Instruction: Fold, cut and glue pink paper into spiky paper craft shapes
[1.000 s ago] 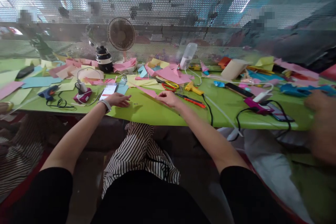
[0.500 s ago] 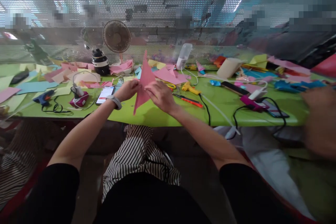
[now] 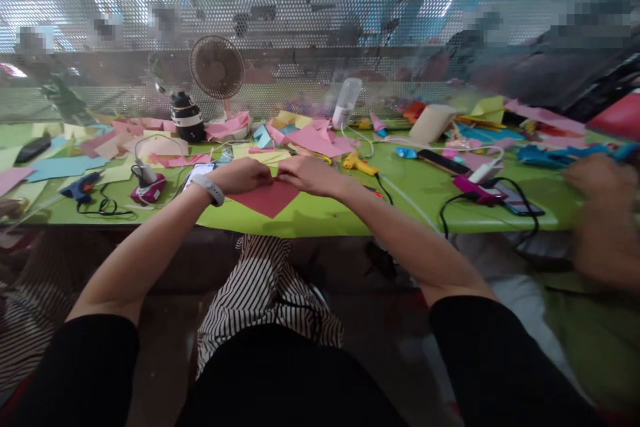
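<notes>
L hand (image 3: 243, 176) + R hand (image 3: 311, 175) pinch red paper (image 3: 271, 199).

The held sheet (image 3: 270, 201) is deep rose-red, against the lime green of the desk (image 3: 320, 217). The wristband (image 3: 209, 188) is pale grey, the sleeves (image 3: 100, 367) plain black, and the trousers (image 3: 260, 287) striped in black and off-white. One glue gun (image 3: 359, 163) is yellow; another, the dark gun (image 3: 81, 187), is navy with orange. The power block (image 3: 150, 188) is magenta, the flask (image 3: 187, 120) black with a white, dark-lettered band. Loose papers (image 3: 320, 139) show pink, pale yellow and light blue; the fan (image 3: 217, 67) is brownish.
</notes>
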A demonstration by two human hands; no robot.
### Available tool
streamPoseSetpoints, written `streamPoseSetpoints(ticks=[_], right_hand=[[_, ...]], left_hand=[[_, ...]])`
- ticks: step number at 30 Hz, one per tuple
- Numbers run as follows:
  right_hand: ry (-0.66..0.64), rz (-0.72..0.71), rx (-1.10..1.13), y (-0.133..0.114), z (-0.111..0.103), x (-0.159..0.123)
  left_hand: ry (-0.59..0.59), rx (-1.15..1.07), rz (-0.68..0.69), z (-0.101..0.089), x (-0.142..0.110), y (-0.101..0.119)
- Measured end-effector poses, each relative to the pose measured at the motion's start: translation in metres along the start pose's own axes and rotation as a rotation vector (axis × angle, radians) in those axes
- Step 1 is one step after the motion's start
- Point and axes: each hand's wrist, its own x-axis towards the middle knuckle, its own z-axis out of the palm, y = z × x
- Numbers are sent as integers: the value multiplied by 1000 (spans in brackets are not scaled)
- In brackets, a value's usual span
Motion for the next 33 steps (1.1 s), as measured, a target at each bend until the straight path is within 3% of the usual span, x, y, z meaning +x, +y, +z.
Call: streamPoseSetpoints(ticks=[7, 10, 14, 16, 17, 19, 21, 24, 27, 29, 33], right_hand=[[-57, 105, 126, 16, 18, -26], [-100, 156, 271, 27, 17, -40], [-108, 208, 379, 37, 9, -54], [-91, 241, 411, 40, 6, -57], [-88, 251, 430, 40, 5, -57], [-96, 246, 465, 37, 6, -52], [-113, 215, 479, 30, 9, -43], [-125, 139, 456, 16, 12, -28], [-141, 104, 368, 4, 13, -19], [-167, 101, 301, -3, 13, -15], [-218, 82, 217, -8, 15, -11]], left_hand=[[-109, 149, -25, 1, -22, -26], [-173, 41, -25, -5, -37, -44], [-195, -11, -180, -19, -55, -67], [-107, 52, -288, -26, -61, -75], [-5, 99, -298, -28, -62, -75], [211, 154, -273, -27, -60, -69], [332, 110, -168, -18, -52, -53], [209, 74, 24, 3, -34, -22], [-7, 98, 94, 21, -18, -5], [-68, 103, 109, 27, -10, -4], [-82, 46, 148, 28, -4, -15]])
